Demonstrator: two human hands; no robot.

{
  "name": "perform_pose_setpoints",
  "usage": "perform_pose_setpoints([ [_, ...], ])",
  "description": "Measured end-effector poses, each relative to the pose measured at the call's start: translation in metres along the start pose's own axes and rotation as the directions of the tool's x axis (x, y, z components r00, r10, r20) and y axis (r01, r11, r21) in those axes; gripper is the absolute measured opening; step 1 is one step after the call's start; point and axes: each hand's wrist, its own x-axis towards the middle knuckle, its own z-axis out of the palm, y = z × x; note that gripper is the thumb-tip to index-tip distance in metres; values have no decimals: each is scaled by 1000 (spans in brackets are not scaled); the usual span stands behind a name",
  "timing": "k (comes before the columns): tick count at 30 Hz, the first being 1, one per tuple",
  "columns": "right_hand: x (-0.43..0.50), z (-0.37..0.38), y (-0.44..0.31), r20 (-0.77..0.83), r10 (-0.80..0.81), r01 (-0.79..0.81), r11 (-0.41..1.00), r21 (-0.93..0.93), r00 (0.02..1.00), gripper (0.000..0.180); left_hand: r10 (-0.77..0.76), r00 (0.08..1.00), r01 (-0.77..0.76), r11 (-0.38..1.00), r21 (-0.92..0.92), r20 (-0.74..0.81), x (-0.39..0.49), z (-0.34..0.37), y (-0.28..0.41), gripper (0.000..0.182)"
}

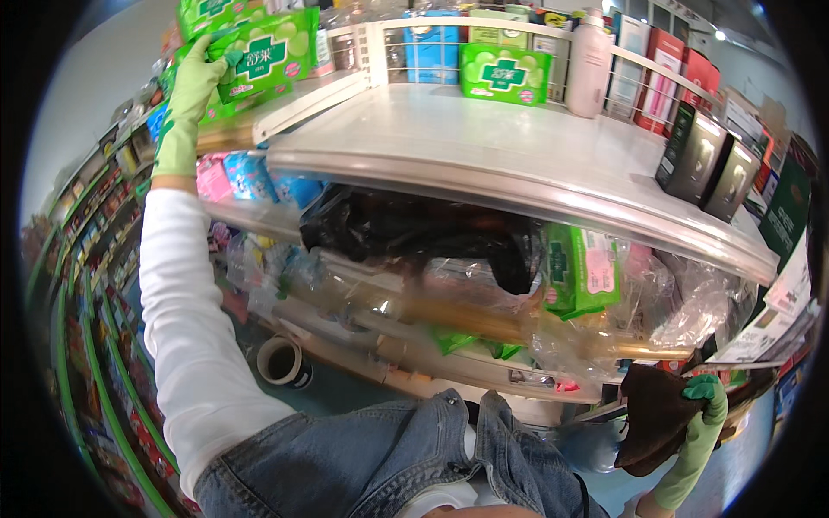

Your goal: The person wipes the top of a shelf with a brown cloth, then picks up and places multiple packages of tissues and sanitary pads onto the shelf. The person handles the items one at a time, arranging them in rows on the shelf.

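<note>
My left hand (202,78), in a light green rubber glove, reaches up to the shelf at the upper left. Its fingers and thumb grip the edge of a bright green soft pack (285,57) bearing a dark green cross and writing. More green packs (208,14) are directly behind and beneath it. Low at the right, my right hand (707,400), gloved alike, holds a crumpled dark brown cloth (657,417) that hangs from the fingers. Before me, a white shelf board (414,123) carries another green pack (505,74), upright against the wire rail.
A pink pump bottle (589,71) and dark boxes (693,152) stand on the board. Below are a black plastic bag (421,226), green packs (579,272) and clear plastic wrap (699,311). A bucket (280,362) sits on the floor; stocked shelves (97,388) line the left.
</note>
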Motion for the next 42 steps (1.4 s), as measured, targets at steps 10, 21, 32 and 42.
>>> perform_pose_setpoints([
  [10, -13, 4, 13, -31, 40, -39, 999, 22, 999, 18, 159, 839, 23, 945, -326, 520, 10, 233, 113, 40],
  [21, -29, -7, 32, -86, 63, -60, 998, 36, 994, 19, 200, 766, -277, 960, 33, 611, -3, 310, 132, 59],
  [32, -26, 2, 33, -33, 63, -60, 995, 82, 997, 26, 898, 69, -887, 255, -384, 435, -235, 223, 328, 20],
  [42, -46, -10, 47, -50, 26, -22, 996, 90, 998, 14, 518, 251, -903, 430, 5, 817, -334, 322, 307, 29],
])
